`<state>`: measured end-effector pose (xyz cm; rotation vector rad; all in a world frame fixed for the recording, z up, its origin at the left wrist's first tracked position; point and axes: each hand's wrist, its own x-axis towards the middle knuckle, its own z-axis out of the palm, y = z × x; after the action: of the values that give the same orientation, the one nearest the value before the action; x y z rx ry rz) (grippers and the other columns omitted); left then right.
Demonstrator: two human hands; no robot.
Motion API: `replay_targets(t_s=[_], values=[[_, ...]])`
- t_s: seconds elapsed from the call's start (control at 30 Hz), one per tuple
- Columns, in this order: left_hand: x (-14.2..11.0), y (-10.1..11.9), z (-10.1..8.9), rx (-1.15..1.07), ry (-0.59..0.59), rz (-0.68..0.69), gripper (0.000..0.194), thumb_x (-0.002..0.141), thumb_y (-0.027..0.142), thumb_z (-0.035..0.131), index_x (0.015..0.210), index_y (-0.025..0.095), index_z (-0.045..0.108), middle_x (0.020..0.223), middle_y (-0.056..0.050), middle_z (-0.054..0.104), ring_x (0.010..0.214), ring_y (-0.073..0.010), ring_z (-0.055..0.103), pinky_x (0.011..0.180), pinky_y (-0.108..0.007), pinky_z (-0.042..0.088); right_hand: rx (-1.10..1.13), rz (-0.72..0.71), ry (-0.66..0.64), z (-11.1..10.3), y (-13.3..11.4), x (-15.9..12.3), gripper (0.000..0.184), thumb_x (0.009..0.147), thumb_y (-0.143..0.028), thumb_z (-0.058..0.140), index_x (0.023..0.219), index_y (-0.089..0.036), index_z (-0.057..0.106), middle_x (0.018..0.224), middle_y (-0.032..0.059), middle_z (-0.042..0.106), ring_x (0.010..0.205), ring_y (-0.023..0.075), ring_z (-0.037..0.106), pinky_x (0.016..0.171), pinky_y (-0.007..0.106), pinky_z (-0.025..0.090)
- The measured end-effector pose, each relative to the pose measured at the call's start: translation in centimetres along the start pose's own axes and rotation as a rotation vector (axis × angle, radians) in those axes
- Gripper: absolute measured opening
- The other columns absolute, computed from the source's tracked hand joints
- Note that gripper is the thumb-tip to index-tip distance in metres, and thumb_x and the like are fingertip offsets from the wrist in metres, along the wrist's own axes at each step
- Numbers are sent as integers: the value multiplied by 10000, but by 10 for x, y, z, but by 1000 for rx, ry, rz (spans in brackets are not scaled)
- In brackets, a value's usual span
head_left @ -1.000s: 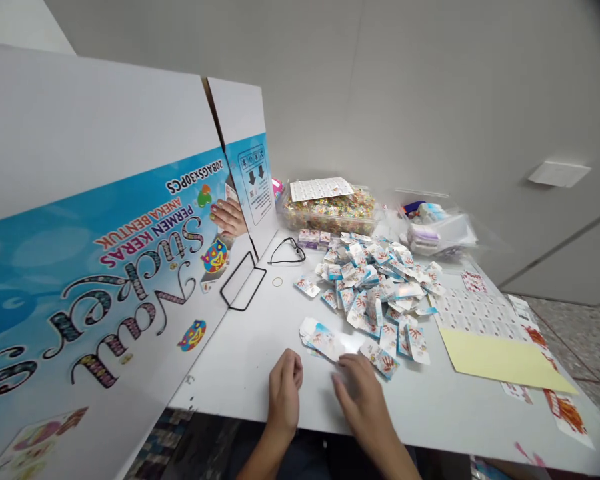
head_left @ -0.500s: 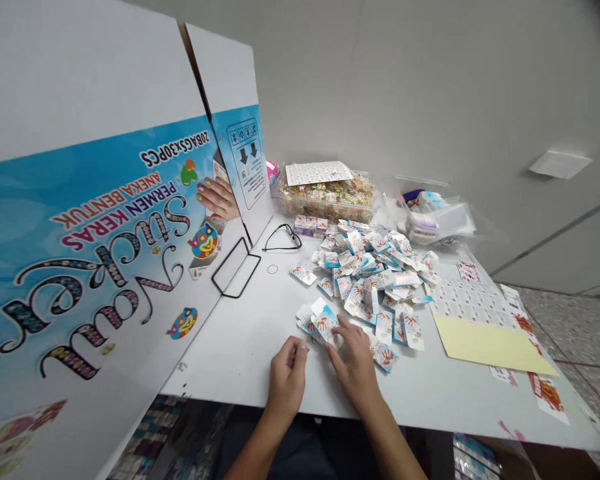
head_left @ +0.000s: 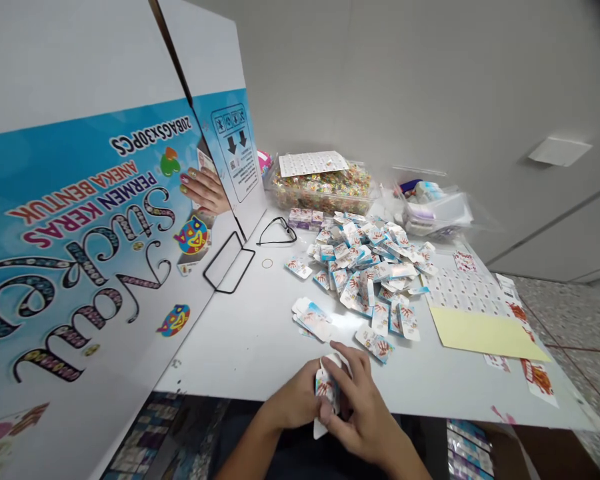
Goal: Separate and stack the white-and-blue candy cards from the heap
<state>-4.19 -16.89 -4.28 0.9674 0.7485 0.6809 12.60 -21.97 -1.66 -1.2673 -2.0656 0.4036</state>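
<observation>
A small printed carton (head_left: 325,387), white with a hand picture, is held upright between my two hands at the table's front edge. My left hand (head_left: 297,398) grips it from the left, fingers partly hidden behind it. From the right, my right hand (head_left: 357,400) has its thumb and fingers on the same carton, whose end flaps stick out. Just beyond lie a few flat overlapping cartons (head_left: 313,320) and a single carton (head_left: 375,343). Farther back spreads a large heap of similar small cartons (head_left: 367,263).
A large printed cardboard box (head_left: 130,187) stands along the left. At the back are a clear tub of colourful small packets (head_left: 320,187) and another plastic container (head_left: 430,217). Glasses (head_left: 277,230) and a rubber band (head_left: 267,263) lie near the box; a yellow sheet (head_left: 485,333) is at right.
My right hand has taken a carton from the small group and drawn it back towards me. My left hand has moved right and now also grips it.
</observation>
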Motion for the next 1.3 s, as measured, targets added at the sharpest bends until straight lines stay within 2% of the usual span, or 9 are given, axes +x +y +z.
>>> replay_targets(t_s=[0.1,0.2,0.43,0.6,0.77,0.93,1.07,1.2,1.3], values=[[0,-9,9,-112,77,-46,702,601,609,813,1082,122,658,960,-127,691,896,-263,628,812,-357,498,64,-33,39,-1,-3,0,573,844,-153,599,1394,-248,471,1490,138,412,1263,321,465,993,526,471],[3,-14,17,-136,127,-106,710,700,632,730,1182,123,611,1027,-136,681,927,-254,632,835,-358,488,115,45,68,2,-2,0,437,866,-104,538,1286,-225,535,1468,137,447,1267,297,475,1002,499,484],[6,-4,26,12,64,-12,727,742,635,687,1244,117,598,1100,-145,679,1001,-270,619,897,-349,477,153,92,87,8,3,-10,459,888,-105,500,1331,-223,492,1497,130,412,1350,294,409,1077,517,430],[6,1,19,194,-110,-39,755,829,703,507,1317,132,578,1207,-163,659,1120,-321,591,1031,-469,421,113,122,4,9,9,-16,618,909,-137,498,1496,-207,316,1542,143,330,1391,309,337,1107,545,395],[8,-13,8,110,40,-32,793,908,710,223,1374,152,540,1389,-160,564,1397,-318,388,1190,-497,230,103,54,11,9,10,-11,528,911,-98,484,1410,-266,440,1541,90,345,1427,308,279,1131,556,359],[8,-21,5,127,-41,-9,776,901,707,267,1401,168,516,1449,-146,514,1454,-303,299,1222,-478,146,131,130,-12,3,4,1,468,902,-152,533,1357,-235,465,1494,117,384,1410,314,290,1139,567,329],[5,-23,9,21,39,65,829,882,737,216,1392,159,522,1472,-152,481,1468,-301,259,1229,-459,109,186,101,27,-1,-1,10,353,893,-139,530,1231,-238,531,1449,108,439,1394,306,312,1136,552,312],[4,-14,19,-30,-18,170,799,828,719,478,1434,198,455,1441,-155,506,1338,-315,448,1142,-451,318,320,144,48,-8,-3,17,110,874,-150,514,946,-225,552,1349,96,525,1298,294,414,1077,524,367],[7,-8,24,-42,-8,184,738,704,606,748,1283,180,580,1207,-124,658,1054,-270,625,896,-346,498,408,157,-8,-19,-3,21,94,847,-169,527,772,-218,496,1239,85,583,1195,279,492,1000,477,440]])
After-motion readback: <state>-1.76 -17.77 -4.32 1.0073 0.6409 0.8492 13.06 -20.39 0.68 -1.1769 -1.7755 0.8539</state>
